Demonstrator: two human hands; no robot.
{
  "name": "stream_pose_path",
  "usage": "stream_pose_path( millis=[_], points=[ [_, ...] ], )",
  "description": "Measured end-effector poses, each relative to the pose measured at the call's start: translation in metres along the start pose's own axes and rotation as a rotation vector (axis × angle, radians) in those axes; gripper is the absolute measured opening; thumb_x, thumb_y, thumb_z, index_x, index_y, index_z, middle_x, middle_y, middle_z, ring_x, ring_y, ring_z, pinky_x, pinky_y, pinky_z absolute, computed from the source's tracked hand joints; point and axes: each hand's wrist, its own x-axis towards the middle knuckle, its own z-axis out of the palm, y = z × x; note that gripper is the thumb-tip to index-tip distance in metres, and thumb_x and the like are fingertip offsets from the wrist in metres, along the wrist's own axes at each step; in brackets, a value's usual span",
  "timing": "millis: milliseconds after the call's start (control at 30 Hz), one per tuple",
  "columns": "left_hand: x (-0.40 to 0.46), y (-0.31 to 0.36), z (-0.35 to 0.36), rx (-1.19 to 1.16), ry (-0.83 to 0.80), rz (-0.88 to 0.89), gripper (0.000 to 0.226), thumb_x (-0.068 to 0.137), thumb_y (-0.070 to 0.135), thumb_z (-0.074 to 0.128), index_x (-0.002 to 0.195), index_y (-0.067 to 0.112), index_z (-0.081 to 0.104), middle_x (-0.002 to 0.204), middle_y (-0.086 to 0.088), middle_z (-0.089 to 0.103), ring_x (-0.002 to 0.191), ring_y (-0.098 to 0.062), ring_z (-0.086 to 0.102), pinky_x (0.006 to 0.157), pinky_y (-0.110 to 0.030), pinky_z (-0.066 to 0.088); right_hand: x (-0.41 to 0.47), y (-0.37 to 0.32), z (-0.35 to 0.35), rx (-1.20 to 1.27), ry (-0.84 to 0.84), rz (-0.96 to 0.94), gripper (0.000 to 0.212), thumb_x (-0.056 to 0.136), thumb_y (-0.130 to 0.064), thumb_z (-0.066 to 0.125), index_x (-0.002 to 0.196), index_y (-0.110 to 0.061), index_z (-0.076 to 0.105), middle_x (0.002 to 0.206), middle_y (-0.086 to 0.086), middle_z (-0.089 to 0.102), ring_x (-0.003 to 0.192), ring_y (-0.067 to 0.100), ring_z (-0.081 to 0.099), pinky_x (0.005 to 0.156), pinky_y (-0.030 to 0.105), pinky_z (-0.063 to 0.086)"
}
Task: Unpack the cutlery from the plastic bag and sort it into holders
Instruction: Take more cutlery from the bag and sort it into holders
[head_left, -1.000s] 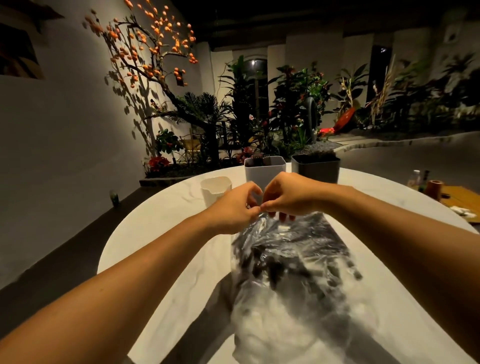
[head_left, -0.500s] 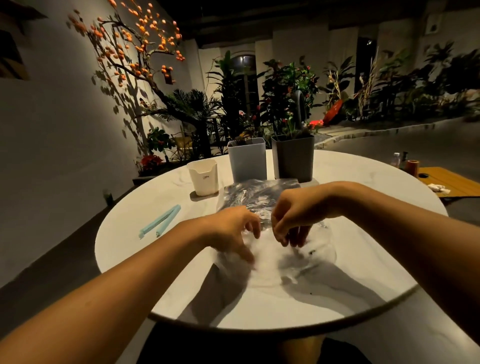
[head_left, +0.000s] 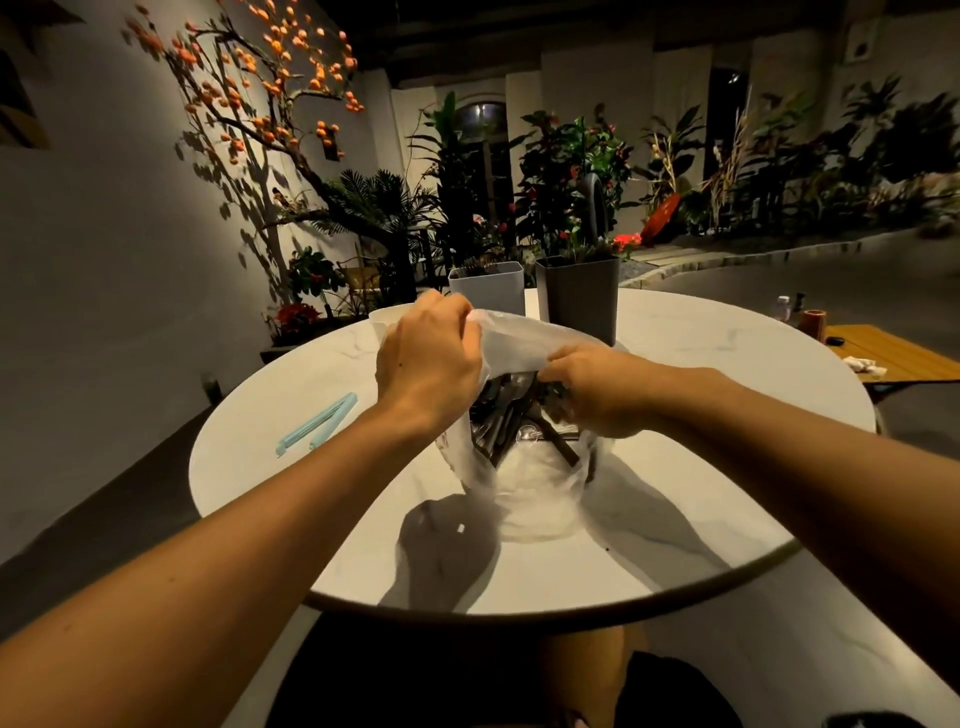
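We are gripping the plastic bag (head_left: 524, 483) standing on the surface (head_left: 291, 499), left hand (head_left: 428, 364) pinching its raised far rim, right hand (head_left: 597, 389) clamped on the near rim. The dark cutlery (head_left: 506, 415) is lying between our hands, handles slanting toward us, right hand nearer. Beyond are standing the holders (head_left: 488, 293).

Readable text: I can make out none from here.
Holders (head_left: 579, 296): no label I can read.
Bag (head_left: 524, 488): plain, unprinted.

Crinkled clear plastic bag (head_left: 524, 493) on a smooth, marble-look table (head_left: 675, 519)
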Motion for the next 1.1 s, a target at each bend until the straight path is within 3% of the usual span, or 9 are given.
stream_pose_path(
  millis=[200,300,433,533,633,767,900,1000,1100],
  points=[
    [0.001,-0.003,0.004,-0.097,0.020,0.062,0.022,0.104,0.027,0.045,0.102,0.015,0.063,0.095,0.003,0.053,0.085,-0.018,0.050,0.070,-0.032,0.037,0.008,-0.018,0.013,0.017,-0.148,0.051,0.015,0.098,-0.019,0.051,0.106,-0.010,0.061,0.105,0.009,0.061,0.095,0.024,0.058,0.073,0.030,0.048],
    [-0.003,-0.009,0.010,-0.117,-0.037,0.093,0.014,0.101,0.023,0.047,0.100,0.016,0.059,0.096,0.000,0.055,0.086,-0.019,0.051,0.073,-0.036,0.045,0.019,-0.027,0.034,0.030,-0.159,0.048,0.048,0.101,-0.036,0.048,0.147,-0.025,0.041,0.146,0.009,0.044,0.125,0.027,0.047,0.102,0.038,0.041],
    [-0.010,-0.016,0.016,-0.198,-0.014,0.103,0.020,0.093,0.022,0.056,0.112,0.014,0.052,0.102,-0.003,0.052,0.087,-0.017,0.050,0.075,-0.038,0.053,0.030,-0.041,0.055,-0.024,-0.179,-0.109,0.055,0.103,-0.048,0.037,0.154,-0.041,0.020,0.164,-0.004,0.012,0.147,0.030,0.016,0.121,0.047,0.017],
    [-0.017,-0.019,0.005,-0.138,0.144,0.589,0.021,0.084,0.014,0.054,0.104,0.009,0.048,0.099,-0.016,0.054,0.088,-0.027,0.050,0.074,-0.037,0.045,0.027,-0.042,0.055,-0.011,-0.232,-0.154,0.044,0.104,-0.050,0.030,0.146,-0.038,0.037,0.157,-0.004,0.026,0.140,0.025,0.026,0.116,0.042,0.022],
    [-0.021,-0.026,0.003,0.118,-0.082,0.970,0.018,0.084,0.013,0.049,0.094,0.007,0.063,0.099,-0.017,0.063,0.090,-0.032,0.056,0.079,-0.037,0.043,0.014,-0.038,0.042,0.109,-0.127,-0.127,0.018,0.102,-0.040,0.045,0.104,-0.025,0.054,0.115,0.002,0.053,0.089,0.015,0.048,0.083,0.030,0.038],
    [-0.015,-0.042,0.015,0.280,-0.195,0.791,0.021,0.084,0.004,0.060,0.103,0.010,0.070,0.112,-0.011,0.067,0.108,-0.032,0.059,0.096,-0.043,0.045,0.012,-0.031,0.039,0.016,0.042,0.058,0.023,0.094,-0.046,0.058,0.098,-0.023,0.060,0.105,0.001,0.060,0.086,0.016,0.054,0.077,0.031,0.049],
    [-0.018,-0.036,0.018,0.281,-0.228,0.709,0.044,0.074,0.001,0.069,0.116,0.010,0.063,0.120,-0.013,0.064,0.114,-0.033,0.057,0.099,-0.042,0.046,0.012,-0.034,0.060,-0.050,0.204,0.172,0.065,0.088,-0.059,0.057,0.138,-0.021,0.041,0.133,0.007,0.054,0.113,0.026,0.055,0.096,0.040,0.049],
    [-0.019,-0.031,0.021,0.279,-0.264,0.680,0.063,0.067,0.004,0.077,0.126,0.011,0.056,0.126,-0.013,0.060,0.117,-0.034,0.055,0.102,-0.042,0.046,0.018,-0.037,0.073,-0.064,0.177,0.271,0.081,0.087,-0.062,0.057,0.147,-0.017,0.027,0.141,0.013,0.044,0.122,0.032,0.049,0.100,0.044,0.044],
    [-0.019,-0.033,0.021,0.269,-0.356,0.591,0.081,0.074,0.025,0.079,0.143,0.012,0.039,0.141,-0.012,0.048,0.130,-0.030,0.043,0.114,-0.040,0.035,0.015,-0.035,0.066,-0.027,0.087,0.268,0.080,0.087,-0.066,0.054,0.147,-0.018,0.034,0.137,0.008,0.048,0.122,0.029,0.048,0.104,0.042,0.041]
  ],
)
